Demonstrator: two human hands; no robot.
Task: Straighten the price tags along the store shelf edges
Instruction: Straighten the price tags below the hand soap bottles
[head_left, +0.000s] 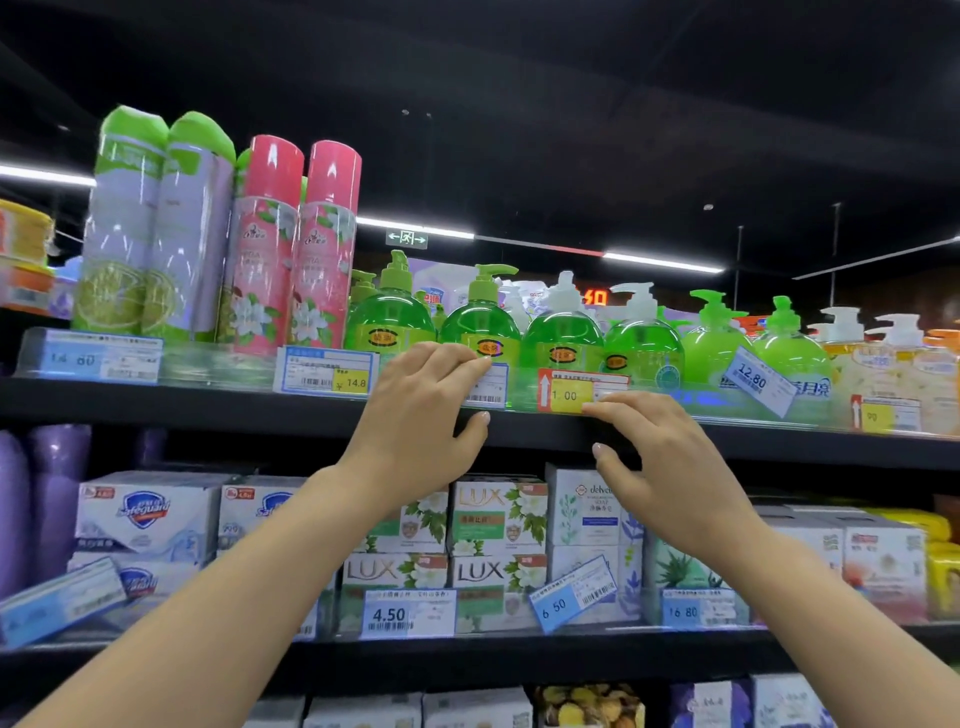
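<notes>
Left hand pinches white tag; right hand touches yellow tag

Left hand pinches white tag on top shelf edge; right hand, at 3 o'clock, fingers on yellow 1.00 tag.
</notes>
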